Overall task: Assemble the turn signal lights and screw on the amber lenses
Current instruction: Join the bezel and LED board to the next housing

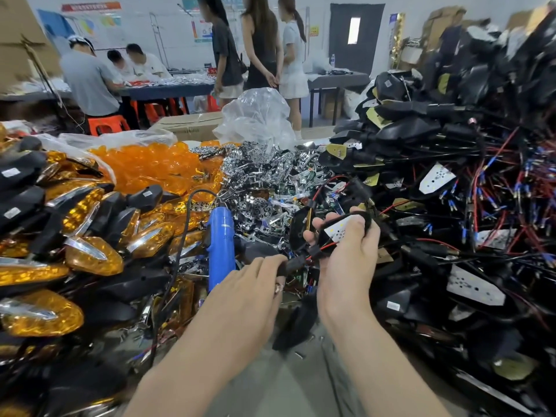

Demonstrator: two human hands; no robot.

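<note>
The table [296, 385] bears amber lenses [150, 167], reflectors [264, 164] and housings [421, 130].

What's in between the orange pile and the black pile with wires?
Head view: a heap of shiny chrome pieces sits between the amber lenses and the wired black housings.

text: none legible | wall posters [90, 22]: blurred | housing stickers [10, 173]: too small
</note>
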